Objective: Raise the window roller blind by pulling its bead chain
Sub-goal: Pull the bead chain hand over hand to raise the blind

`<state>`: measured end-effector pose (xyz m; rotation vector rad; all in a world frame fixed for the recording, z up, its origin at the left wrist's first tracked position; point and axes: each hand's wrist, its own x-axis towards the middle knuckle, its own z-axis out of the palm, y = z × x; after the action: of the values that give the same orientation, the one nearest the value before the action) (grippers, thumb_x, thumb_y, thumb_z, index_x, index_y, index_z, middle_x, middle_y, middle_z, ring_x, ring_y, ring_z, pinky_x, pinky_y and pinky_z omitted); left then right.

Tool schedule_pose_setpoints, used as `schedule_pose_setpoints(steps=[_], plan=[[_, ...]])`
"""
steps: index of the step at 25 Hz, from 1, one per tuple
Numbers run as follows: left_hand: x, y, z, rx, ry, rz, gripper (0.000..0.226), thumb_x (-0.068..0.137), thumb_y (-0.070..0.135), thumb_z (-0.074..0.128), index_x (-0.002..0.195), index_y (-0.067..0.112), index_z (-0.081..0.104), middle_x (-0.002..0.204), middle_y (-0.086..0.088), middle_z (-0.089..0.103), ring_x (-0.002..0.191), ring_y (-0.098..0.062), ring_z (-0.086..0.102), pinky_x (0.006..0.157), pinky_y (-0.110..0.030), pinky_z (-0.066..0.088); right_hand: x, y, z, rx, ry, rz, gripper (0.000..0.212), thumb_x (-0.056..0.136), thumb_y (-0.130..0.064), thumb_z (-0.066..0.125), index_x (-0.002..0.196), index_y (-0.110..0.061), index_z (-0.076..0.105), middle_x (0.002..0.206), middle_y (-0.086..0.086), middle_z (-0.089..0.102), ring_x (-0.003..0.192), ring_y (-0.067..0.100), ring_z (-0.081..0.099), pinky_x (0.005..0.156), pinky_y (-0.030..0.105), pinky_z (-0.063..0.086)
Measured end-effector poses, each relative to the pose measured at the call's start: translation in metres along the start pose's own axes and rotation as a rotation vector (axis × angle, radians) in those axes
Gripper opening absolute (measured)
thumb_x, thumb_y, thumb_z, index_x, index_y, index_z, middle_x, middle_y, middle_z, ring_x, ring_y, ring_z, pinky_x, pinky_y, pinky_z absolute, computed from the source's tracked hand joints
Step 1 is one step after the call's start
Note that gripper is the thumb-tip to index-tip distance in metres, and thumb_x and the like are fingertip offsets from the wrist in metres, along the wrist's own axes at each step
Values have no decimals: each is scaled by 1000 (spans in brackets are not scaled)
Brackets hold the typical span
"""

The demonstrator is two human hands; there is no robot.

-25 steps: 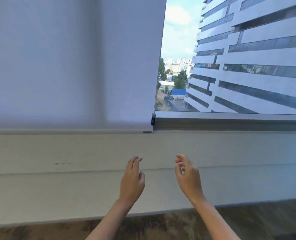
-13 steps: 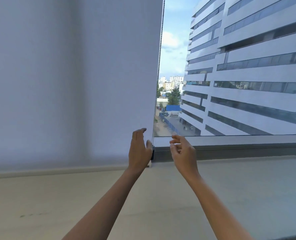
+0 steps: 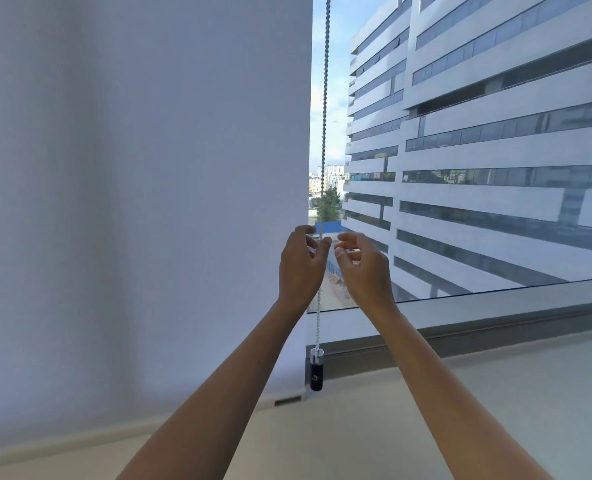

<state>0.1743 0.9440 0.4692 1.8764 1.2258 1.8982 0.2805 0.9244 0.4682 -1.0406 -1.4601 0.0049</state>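
I am holding both hands up at the centre of the frame, either side of the bead chain (image 3: 324, 98), because that is where the loop hangs within easy reach, just right of the blind's edge. My left hand (image 3: 299, 268) is curling at the chain, thumb and fingertips (image 3: 325, 241) closing toward it; they look to be touching the beads, but I cannot tell whether I am truly gripping yet. My right hand (image 3: 364, 268) is hovering just beside it, fingers half curled and loosely apart, holding nothing, ready, I judge, to take the other strand or the next pull.

The roller blind (image 3: 142, 188) is filling the whole left half of the frame and is reaching down to the sill (image 3: 495, 393) at lower centre, so it is fully lowered and nothing is raised so far. The chain is running from the top centre straight down between my hands into the small dark weight (image 3: 316, 372) below them, which is keeping it taut and plumb against the window frame (image 3: 495, 323).

There are no containers here; that little holder is only taking in the bottom of the chain loop
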Motion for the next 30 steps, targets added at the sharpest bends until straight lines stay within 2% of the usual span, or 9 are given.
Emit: schedule_pose_setpoints(steps=[3, 6, 12, 15, 17, 21, 24, 26, 30], plan=[[3, 0, 8, -35, 32, 13, 11, 93, 24, 58, 99, 15, 54, 76, 6, 60, 62, -5, 58, 53, -8, 44, 24, -1, -1, 25, 18, -20, 20, 89, -12, 58, 109, -10, 62, 105, 6, 69, 77, 7, 58, 57, -5, 38], [6, -1, 13, -59, 61, 27, 14, 96, 24, 52, 89, 12, 54, 69, 0, 63, 58, -12, 61, 55, -28, 49, 43, -2, -4, 67, 29, -33, 18, 90, -13, 57, 106, -10, 64, 96, -1, 66, 75, 6, 58, 59, -5, 39], [-2, -5, 16, -55, 87, 93, 24, 100, 23, 42, 83, 11, 55, 55, 0, 60, 46, -14, 57, 48, -28, 46, 69, -21, -3, 224, -4, -72, 21, 89, -26, 60, 99, -10, 69, 79, -1, 69, 70, 11, 67, 65, 17, 53], [-12, -10, 21, -53, 78, 68, 24, 100, 20, 42, 82, 11, 55, 54, -5, 61, 45, -16, 58, 49, -30, 49, 77, -32, 2, 280, -24, -96, 24, 86, -28, 64, 100, -9, 70, 73, -4, 68, 64, -1, 64, 64, 12, 52], [-18, -12, 24, -79, 86, 70, 24, 100, 18, 42, 81, 11, 55, 53, -8, 61, 44, -15, 57, 48, -24, 47, 80, -36, 6, 293, -14, -103, 24, 85, -26, 67, 99, -7, 71, 75, -4, 69, 60, -9, 60, 61, 6, 49], [-20, -11, 27, -103, 86, 74, 24, 100, 16, 42, 80, 11, 55, 54, -5, 62, 45, -12, 57, 50, -17, 47, 79, -40, 9, 298, 13, -112, 14, 88, -18, 64, 89, -7, 73, 70, 7, 72, 49, -7, 58, 55, 8, 48], [-16, -10, 23, -188, 25, 79, 25, 100, 20, 42, 85, 7, 58, 63, -7, 65, 54, -16, 64, 59, -28, 56, 77, -39, 6, 316, 34, -86, 13, 87, -17, 64, 89, -8, 73, 67, 5, 70, 51, 0, 59, 61, 18, 53], [-11, -3, 15, -295, 15, 41, 33, 99, 29, 38, 94, 5, 61, 74, -10, 70, 64, -20, 68, 63, -28, 57, 74, -37, 3, 337, 35, -74, 13, 86, -17, 65, 91, -9, 73, 66, 2, 69, 54, 4, 61, 63, 22, 55], [30, 26, -2, -428, 40, -19, 39, 102, 31, 33, 105, 6, 63, 90, -9, 71, 77, -14, 70, 68, -22, 57, 66, -34, 1, 312, 83, -103, 15, 86, -16, 64, 95, -8, 72, 66, -8, 65, 54, -10, 59, 56, 2, 45]])
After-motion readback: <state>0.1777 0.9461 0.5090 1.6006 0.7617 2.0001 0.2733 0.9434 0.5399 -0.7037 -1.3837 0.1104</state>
